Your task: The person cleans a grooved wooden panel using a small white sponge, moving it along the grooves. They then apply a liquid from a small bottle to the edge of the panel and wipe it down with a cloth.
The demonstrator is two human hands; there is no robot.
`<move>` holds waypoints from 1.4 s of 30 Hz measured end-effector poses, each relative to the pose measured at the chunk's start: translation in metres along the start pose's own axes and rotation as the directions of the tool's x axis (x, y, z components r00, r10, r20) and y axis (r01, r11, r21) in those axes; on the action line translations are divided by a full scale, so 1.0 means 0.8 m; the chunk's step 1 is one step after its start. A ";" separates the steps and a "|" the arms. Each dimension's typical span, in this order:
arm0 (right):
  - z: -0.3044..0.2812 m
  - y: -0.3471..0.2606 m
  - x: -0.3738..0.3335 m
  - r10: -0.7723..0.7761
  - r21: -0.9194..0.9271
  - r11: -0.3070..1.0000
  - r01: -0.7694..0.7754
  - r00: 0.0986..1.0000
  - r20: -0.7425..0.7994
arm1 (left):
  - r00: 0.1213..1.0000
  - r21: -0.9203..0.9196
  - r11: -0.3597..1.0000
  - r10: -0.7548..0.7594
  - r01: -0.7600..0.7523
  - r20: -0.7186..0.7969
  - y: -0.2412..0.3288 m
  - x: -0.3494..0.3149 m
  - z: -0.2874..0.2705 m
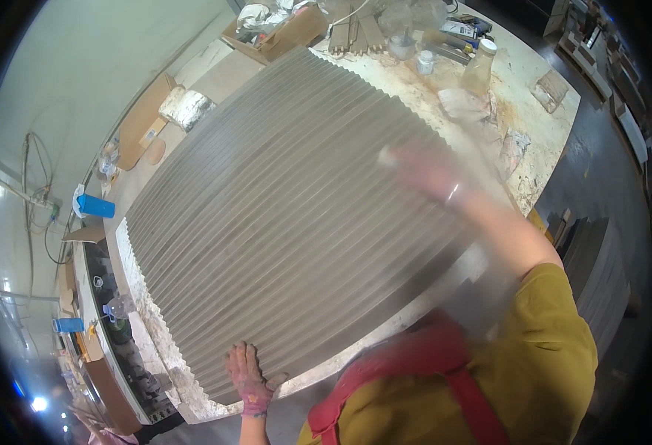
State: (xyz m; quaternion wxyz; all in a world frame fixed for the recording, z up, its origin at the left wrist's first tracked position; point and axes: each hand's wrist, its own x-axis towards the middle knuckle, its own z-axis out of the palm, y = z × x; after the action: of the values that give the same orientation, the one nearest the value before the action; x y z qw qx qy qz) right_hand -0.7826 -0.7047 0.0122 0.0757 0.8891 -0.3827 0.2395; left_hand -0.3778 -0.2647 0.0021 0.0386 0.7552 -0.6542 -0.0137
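A wide row of long grey-brown strips lies side by side across the table, forming a ridged surface with stepped ends. My left hand, in a stained pinkish glove, rests on the near left corner of the strips with fingers stretched out and thumb apart. Over the right part of the strips is my right hand, badly smeared by motion. A pale patch shows at its fingertips, and whether it holds something I cannot make out.
The stained white table carries a capped glass jar, a small white-lidded jar and crumpled wrappings at the far right. An open cardboard box stands at the back. A blue cup is at the left, and stacked boards at the right.
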 end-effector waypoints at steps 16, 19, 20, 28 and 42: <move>0.028 -0.060 -0.044 0.043 0.527 0.838 -0.139 0.981 0.190 | 0.993 0.153 0.986 -0.085 0.071 0.087 0.037 -0.002 -0.018; -0.036 0.078 -0.024 0.420 -0.271 0.890 -0.367 0.891 0.175 | 0.990 0.147 0.983 -0.121 0.109 0.072 0.041 -0.008 -0.009; -0.037 0.114 -0.035 0.448 -0.250 0.877 -0.411 0.887 0.111 | 0.992 0.138 0.986 -0.103 0.093 0.067 0.043 -0.004 -0.008; -0.055 -0.063 -0.025 0.328 0.860 0.299 -0.414 0.891 0.315 | 0.988 0.094 0.983 -0.158 0.157 0.000 0.038 -0.024 0.000; -0.003 -0.274 -0.054 -0.300 0.528 0.849 -0.001 0.822 0.484 | 0.985 0.062 0.983 -0.169 0.172 -0.042 0.047 -0.024 0.005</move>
State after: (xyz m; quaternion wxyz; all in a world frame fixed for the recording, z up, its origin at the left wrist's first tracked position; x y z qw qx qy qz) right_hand -0.6522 -0.5239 0.0044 -0.2538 0.9358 -0.2376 0.0586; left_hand -0.4177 -0.2510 0.0008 0.0246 0.8094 -0.5864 0.0180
